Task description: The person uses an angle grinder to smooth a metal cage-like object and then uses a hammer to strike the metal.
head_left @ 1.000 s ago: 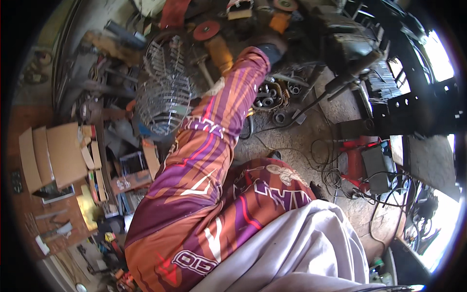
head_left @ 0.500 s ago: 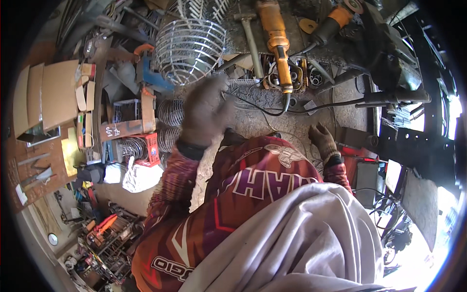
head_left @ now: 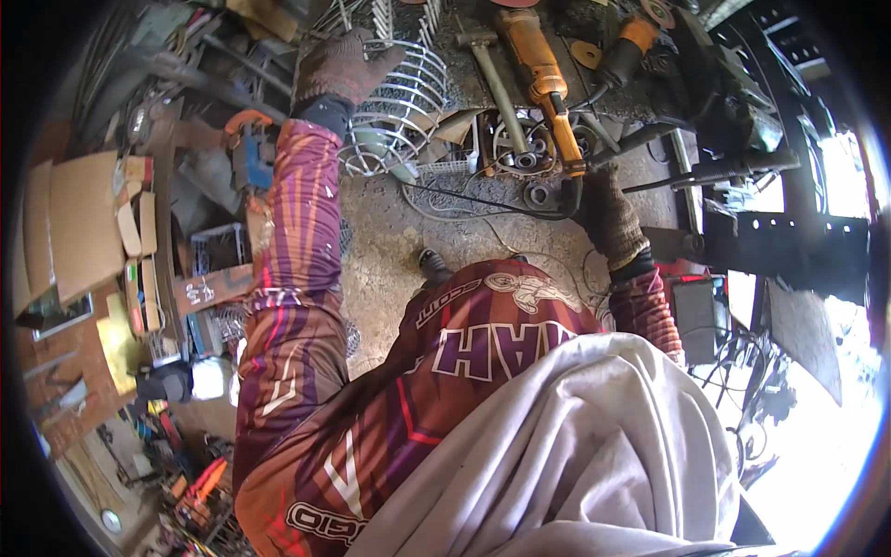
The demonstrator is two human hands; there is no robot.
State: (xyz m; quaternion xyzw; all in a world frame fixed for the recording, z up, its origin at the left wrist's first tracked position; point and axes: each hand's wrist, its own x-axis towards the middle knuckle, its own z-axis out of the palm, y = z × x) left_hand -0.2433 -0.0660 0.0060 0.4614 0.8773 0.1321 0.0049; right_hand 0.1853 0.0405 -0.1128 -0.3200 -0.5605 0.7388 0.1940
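Wire cage [head_left: 394, 119], round, silvery, is seen upper left of centre, at the left part of the dark workbench [head_left: 464, 85], reaching past its near edge in this view. Its upper left side is covered by the gloved left hand [head_left: 342, 72], thumb laid out toward the bars; whether it is gripped cannot be told. The gloved right hand [head_left: 610, 218] is held well apart from the left, fingers up, just beside the cable end of the orange grinder [head_left: 535, 60]; contact or grip cannot be made out. Between cage and grinder, a hammer [head_left: 499, 93] is placed, head away from the body. A second grinder [head_left: 631, 51] is seen farther right, by a yellowish disc [head_left: 586, 53]. Below the bench edge, a loose metal ring [head_left: 536, 194] and black cable [head_left: 487, 204] are seen. Farther left: blue-and-orange tool [head_left: 251, 153], opened cardboard box [head_left: 79, 232].
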